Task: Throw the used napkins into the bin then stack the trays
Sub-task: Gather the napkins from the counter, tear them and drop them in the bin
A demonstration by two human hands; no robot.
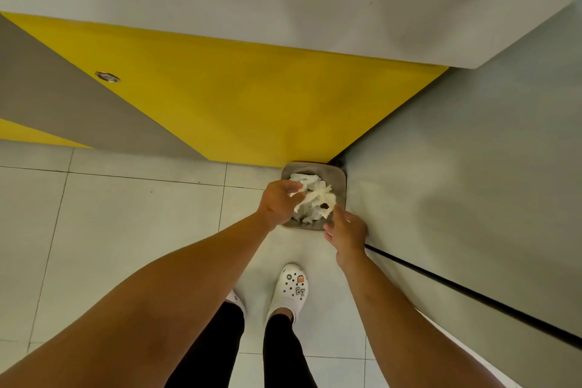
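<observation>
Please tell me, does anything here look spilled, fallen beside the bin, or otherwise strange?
Nothing has spilled on the pale tiled floor. The small grey square bin is heaped with crumpled white napkins up to its rim. The left hand pinches one napkin strip; the right hand hovers open beside it.

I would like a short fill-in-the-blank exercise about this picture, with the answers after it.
1. The left hand pinches a white ____ above the bin.
2. The bin stands on the tiled floor, in the corner below the ____ panel.
3. The right hand hovers at the bin's near rim with its fingers ____.
4. The person wears white ____ with charms.

Missing words: napkin; yellow; open; clogs
</observation>
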